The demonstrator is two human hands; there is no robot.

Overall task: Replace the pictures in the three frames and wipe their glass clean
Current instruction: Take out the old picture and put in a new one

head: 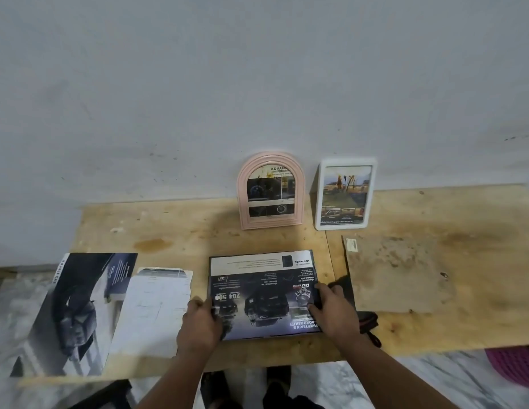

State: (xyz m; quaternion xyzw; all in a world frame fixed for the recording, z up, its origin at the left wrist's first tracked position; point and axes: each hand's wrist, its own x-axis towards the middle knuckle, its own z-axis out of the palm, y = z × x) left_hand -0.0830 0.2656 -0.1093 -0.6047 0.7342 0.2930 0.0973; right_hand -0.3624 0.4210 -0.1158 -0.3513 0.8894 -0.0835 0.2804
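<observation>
left hand (198, 321): grips left edge of flat black rectangular picture frame (263, 293)
right hand (332, 311): fingers curled, pressing frame's right edge

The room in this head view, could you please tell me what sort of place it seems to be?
Probably a plain home or makeshift work corner: a bare plywood table stands against a scuffed grey wall, over a marble-patterned floor.

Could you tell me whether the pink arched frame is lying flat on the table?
No, the pink arched frame stands upright against the wall, beside the white frame.
</observation>
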